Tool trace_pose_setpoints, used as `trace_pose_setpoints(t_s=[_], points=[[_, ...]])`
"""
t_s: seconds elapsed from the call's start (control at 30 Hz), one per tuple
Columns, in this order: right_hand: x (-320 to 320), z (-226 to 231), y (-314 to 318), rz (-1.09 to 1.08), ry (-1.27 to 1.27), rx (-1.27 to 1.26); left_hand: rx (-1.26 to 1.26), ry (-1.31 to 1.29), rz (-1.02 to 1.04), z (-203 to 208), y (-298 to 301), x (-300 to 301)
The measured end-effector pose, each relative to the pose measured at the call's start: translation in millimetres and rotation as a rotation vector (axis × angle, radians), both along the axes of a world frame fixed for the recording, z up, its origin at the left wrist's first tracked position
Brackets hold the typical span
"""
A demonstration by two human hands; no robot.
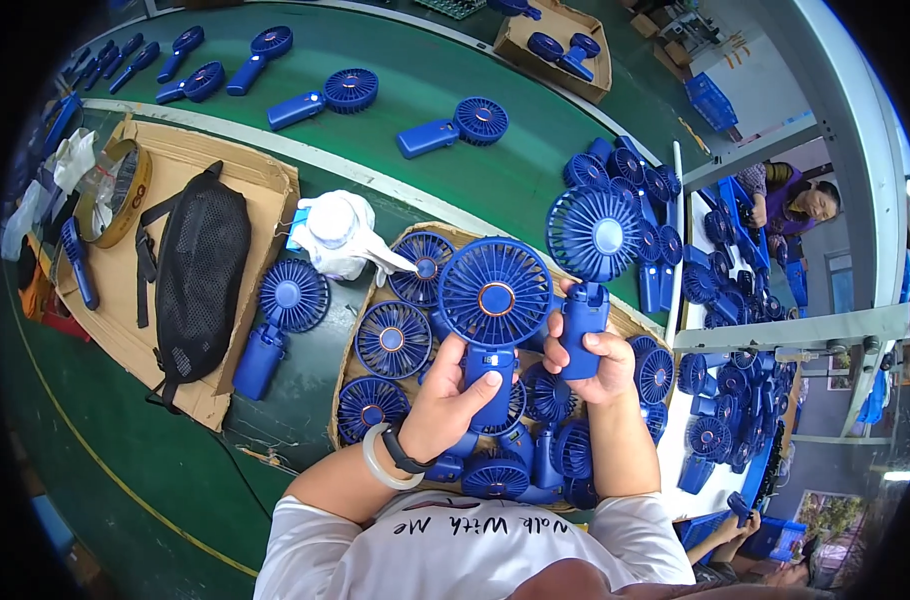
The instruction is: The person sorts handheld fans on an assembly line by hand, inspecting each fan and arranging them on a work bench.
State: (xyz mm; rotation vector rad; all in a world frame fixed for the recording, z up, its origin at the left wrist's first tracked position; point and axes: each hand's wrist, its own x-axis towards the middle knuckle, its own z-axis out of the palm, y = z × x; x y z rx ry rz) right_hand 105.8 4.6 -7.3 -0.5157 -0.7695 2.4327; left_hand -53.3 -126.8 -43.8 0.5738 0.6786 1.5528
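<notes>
A: Grip?
B: Left hand (450,400) clamped on a blue plastic handheld fan (496,318) with round slatted head; right hand (600,362) clamped on a second blue plastic fan (597,248). Both over the far edge of an open cardboard box (630,322).
A: Handling?
B: Best held low, fingers clear of slats.
A: Containers?
B: Box: more blue fans (393,340), crowded. Cardboard tray (265,185), left: black mesh pouch (205,275) along its right edge.

A long green conveyor belt (415,72) with a pale metal rail (325,172) curves across. Lower left, a dark green floor (60,360) bears a thin yellow line (103,488). At right stand a white metal frame (855,130), a white-topped table (720,492), a grey wall (820,458) and a bright white light (897,476).
</notes>
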Motion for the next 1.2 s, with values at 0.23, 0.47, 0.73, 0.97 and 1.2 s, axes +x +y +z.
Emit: trace_pose_setpoints(t_s=[0.23, 0.47, 0.73, 0.97, 1.2], points=[[3, -5, 2, 0.034, 0.055, 0.061, -0.015, -0.036, 0.012, 0, -2, 1], [-1, -7, 1, -0.06, -0.113, 0.135, -0.03, -0.023, 0.044, -3, -1, 3], [-8, 4, -12, -0.211, -0.298, 0.315, -0.103, -0.039, 0.055, -1, -2, 5], [-2, 1, -11, -0.266, -0.369, 0.459, -0.168, -0.004, -0.064, 3, -4, 2], [1, 12, -10, -0.195, -0.168, 0.213, -0.175, -0.032, -0.039, 10, -5, 1]])
